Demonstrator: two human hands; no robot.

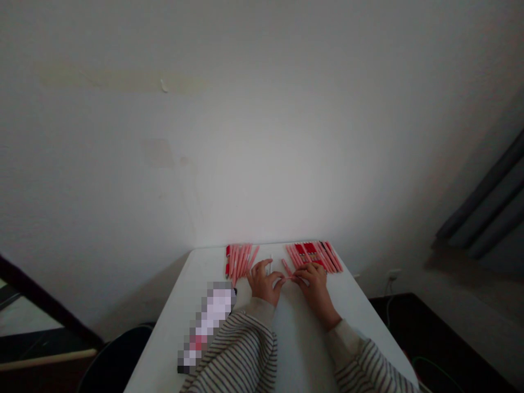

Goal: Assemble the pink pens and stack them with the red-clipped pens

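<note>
My left hand (pixel 264 283) and my right hand (pixel 314 285) meet near the far end of a white table. Thumb and forefinger of each hand are pinched at the ends of a small pink piece (pixel 289 278), which looks like part of a pen. Just beyond it lies a short pink stick (pixel 285 266). A clear or whitish stick (pixel 271 264) shows past my left fingers. Slim pink pens (pixel 241 258) lie side by side to the left of my left hand. Another row of pink pens (pixel 332 256), with red pieces (pixel 309 249) among them, lies beyond my right hand.
The white table (pixel 298 349) stands against a pale wall (pixel 262 136). A long pixelated object (pixel 213 319) lies left of my left forearm. A dark round-edged thing (pixel 117 360) is at the lower left. Grey curtain cloth (pixel 487 213) hangs at right, near a wall socket (pixel 393 274).
</note>
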